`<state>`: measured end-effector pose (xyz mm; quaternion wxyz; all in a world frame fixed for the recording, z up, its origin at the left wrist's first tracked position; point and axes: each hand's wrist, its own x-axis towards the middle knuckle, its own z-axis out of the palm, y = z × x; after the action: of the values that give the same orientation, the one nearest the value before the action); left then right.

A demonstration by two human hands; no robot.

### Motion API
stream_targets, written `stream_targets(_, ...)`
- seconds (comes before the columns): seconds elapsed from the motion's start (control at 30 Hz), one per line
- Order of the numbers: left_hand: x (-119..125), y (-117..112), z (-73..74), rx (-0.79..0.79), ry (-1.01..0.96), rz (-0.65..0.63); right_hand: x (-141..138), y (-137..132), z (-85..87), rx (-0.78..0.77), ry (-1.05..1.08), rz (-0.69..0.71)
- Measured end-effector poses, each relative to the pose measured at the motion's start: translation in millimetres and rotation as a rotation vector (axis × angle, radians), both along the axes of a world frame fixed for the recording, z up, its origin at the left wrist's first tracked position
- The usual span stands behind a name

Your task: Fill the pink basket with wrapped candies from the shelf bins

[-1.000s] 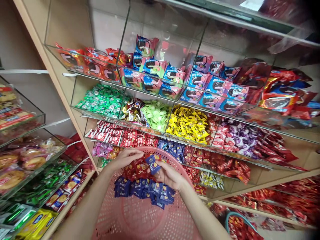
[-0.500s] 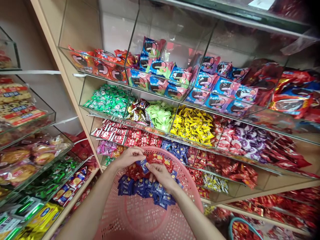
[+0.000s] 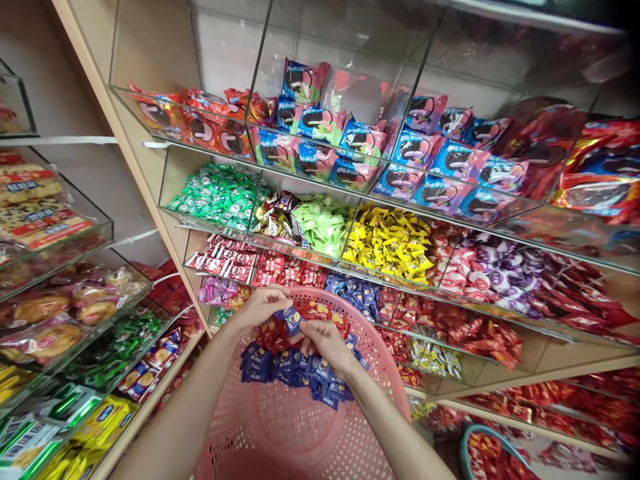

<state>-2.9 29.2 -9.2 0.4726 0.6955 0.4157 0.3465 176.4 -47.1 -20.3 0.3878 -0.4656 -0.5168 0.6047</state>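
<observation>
A pink perforated basket (image 3: 280, 433) sits in front of me, holding a pile of small dark blue packets (image 3: 295, 373) and some red packets (image 3: 320, 311) at its far side. Both hands are over that pile. My left hand (image 3: 260, 308) is closed, its fingers pinching a small blue packet (image 3: 291, 320). My right hand (image 3: 327, 343) is closed too, its fingertips on the same packet from the other side.
Glass-fronted shelves (image 3: 350, 200) rise behind the basket with cookie packs, green, yellow, purple and red sweets. A bin of blue packets (image 3: 357, 293) lies just beyond the rim. More glass bins (image 3: 60, 313) stand at left. A teal-rimmed basket (image 3: 495, 453) is at lower right.
My right hand, which held the blue packet up alone, has come down to meet the left. Both now pinch it close above the pile.
</observation>
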Motion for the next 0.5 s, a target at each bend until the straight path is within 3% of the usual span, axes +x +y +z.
stream_targets(0.27,5.7,-3.8,5.6,-0.102,-0.035,0.060,-9.9,-4.2,-13.4,-0.101,0.093,-0.144)
stream_targets(0.4,8.6,-7.8,11.9,-0.159,-0.107,0.162,-22.5,-13.5,-17.6,-0.268,0.020,0.011)
stream_targets(0.5,9.1,-10.0,14.8,-0.181,-0.113,0.169,-40.4,-15.0,-22.8,-0.366,-0.045,0.134)
